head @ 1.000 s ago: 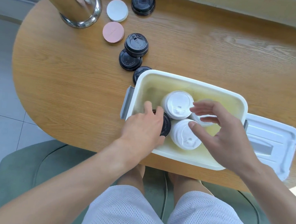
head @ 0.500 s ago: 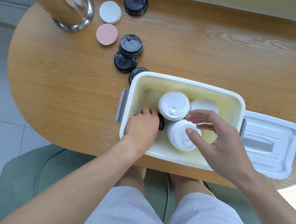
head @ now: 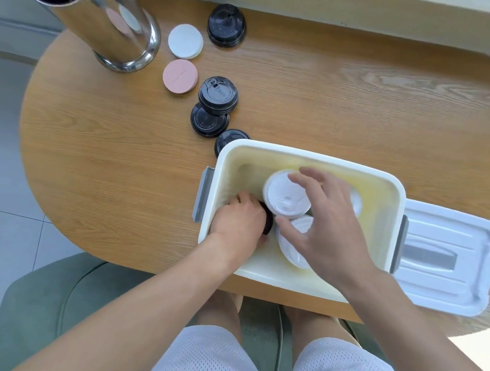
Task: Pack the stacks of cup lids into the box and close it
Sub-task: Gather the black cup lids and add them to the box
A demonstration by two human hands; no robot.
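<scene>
Nearest: person seated on a green chair point(head: 48, 286), white mesh shorts, both arms reaching fwd into the box point(head: 309, 158), which sits at the near edge of the worktop point(head: 112, 178). Left hand point(head: 242, 218) is low in the box's left end, grip curled round a black lid stack point(head: 267, 222), mostly hidden. Right hand point(head: 328, 223) hangs over the white lid stacks point(head: 286, 196), fingers spread, grip released, holding nothing as far as can be seen. Approx three white stacks are inside, so packing looks about half done. Box lid point(head: 452, 259) lies off, just right of the box; closing not yet started. Farther back, black stacks outside point(head: 218, 96) are left to pack, plus pink and white discs point(head: 180, 76). Far left, steel canister point(head: 87, 11). Worktop is oval, wood-grain; pale tiled floor beyond.
</scene>
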